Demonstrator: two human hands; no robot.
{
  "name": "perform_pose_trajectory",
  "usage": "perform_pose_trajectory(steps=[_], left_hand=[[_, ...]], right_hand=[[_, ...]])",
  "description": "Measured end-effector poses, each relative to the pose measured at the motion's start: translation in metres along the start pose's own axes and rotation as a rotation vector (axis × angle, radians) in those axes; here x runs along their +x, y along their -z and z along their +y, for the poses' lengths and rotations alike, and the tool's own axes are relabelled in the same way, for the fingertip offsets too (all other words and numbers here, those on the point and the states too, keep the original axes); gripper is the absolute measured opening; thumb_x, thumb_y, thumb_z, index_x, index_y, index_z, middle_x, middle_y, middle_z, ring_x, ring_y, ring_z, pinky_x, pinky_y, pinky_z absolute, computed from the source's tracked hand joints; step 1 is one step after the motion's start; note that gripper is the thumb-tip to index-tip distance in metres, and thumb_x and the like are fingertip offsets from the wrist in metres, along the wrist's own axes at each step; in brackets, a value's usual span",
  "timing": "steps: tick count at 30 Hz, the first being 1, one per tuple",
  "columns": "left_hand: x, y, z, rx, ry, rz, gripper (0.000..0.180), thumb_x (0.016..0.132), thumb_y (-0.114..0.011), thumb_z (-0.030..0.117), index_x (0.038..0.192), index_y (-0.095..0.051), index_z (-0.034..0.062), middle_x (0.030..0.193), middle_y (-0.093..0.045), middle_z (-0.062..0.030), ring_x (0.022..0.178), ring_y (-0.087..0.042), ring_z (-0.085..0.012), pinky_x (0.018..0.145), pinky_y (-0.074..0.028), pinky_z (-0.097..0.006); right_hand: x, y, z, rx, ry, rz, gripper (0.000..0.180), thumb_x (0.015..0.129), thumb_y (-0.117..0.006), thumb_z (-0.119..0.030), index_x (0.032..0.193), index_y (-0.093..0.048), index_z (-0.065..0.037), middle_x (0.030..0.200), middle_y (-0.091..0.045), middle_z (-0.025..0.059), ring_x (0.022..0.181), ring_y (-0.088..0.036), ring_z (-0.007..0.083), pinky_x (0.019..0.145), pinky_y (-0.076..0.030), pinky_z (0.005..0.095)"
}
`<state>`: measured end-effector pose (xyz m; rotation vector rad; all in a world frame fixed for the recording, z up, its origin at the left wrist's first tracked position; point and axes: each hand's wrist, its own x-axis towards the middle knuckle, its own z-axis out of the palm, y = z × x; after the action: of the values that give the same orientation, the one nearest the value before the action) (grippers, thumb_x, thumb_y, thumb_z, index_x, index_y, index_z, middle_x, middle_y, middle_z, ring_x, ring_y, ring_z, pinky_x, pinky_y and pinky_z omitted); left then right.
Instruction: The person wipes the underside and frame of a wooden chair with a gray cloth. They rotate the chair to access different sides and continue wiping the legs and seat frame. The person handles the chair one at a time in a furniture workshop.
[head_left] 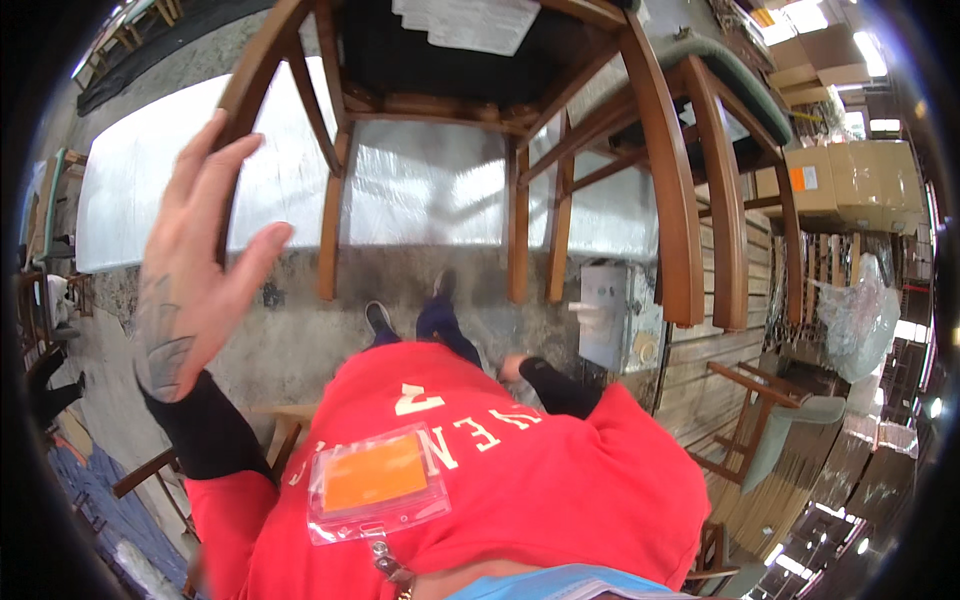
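My left hand (195,250) is raised at the left with its fingers stretched and the thumb apart. It lies against or just beside the near left leg of a brown wooden chair (430,106); whether it touches cannot be told. The chair shows its black underside with a white paper label (480,22), and its legs point toward me. My right hand (513,368) hangs low near my waist, mostly hidden by its black cuff and my red shirt. Its fingers do not show clearly.
Beside that chair stands another wooden chair (715,200) with a green-grey seat. Behind both lies a low surface wrapped in shiny film (420,190). A grey metal box (605,318) stands to the right, with cardboard cartons (850,185), a plastic bag (858,315) and a smaller chair (790,440) beyond.
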<state>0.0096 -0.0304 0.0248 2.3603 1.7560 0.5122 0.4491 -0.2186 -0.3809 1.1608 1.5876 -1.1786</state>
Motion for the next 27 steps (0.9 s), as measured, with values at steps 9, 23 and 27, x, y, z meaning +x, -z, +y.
perform_pose_trajectory(steps=[9, 23, 27], left_hand=[[-0.003, -0.003, 0.002, 0.02, 0.009, 0.038, 0.064, 0.085, -0.077, 0.031, 0.141, -0.055, 0.0107, 0.159, -0.038, -0.0205, 0.144, -0.043, -0.0423, 0.113, -0.043, -0.05], [0.018, 0.025, 0.023, -0.129, 0.051, -0.142, 0.061, 0.082, -0.071, 0.021, 0.138, -0.056, 0.0029, 0.16, -0.033, -0.0235, 0.147, -0.038, -0.0428, 0.115, -0.038, -0.046], [0.024, 0.029, 0.021, -0.098, 0.09, -0.183, 0.065, 0.077, -0.071, 0.017, 0.139, -0.056, 0.0035, 0.161, -0.031, -0.0229, 0.147, -0.037, -0.0429, 0.117, -0.036, -0.046]], right_hand=[[-0.076, 0.279, -0.089, 1.096, 0.169, 1.54, 0.078, 0.08, -0.079, -0.018, 0.146, -0.043, 0.001, 0.14, -0.055, 0.0286, 0.131, -0.054, 0.0409, 0.109, -0.042, 0.0449], [0.053, 0.417, -0.042, 1.213, -0.25, 2.218, 0.062, 0.077, -0.062, 0.006, 0.137, -0.046, 0.008, 0.156, -0.029, 0.0305, 0.143, -0.035, 0.0479, 0.12, -0.031, 0.0509], [0.079, 0.406, -0.05, 1.685, -0.375, 2.391, 0.049, 0.089, -0.065, -0.008, 0.132, -0.057, 0.013, 0.133, -0.059, 0.0334, 0.127, -0.056, 0.0474, 0.111, -0.043, 0.0491]])
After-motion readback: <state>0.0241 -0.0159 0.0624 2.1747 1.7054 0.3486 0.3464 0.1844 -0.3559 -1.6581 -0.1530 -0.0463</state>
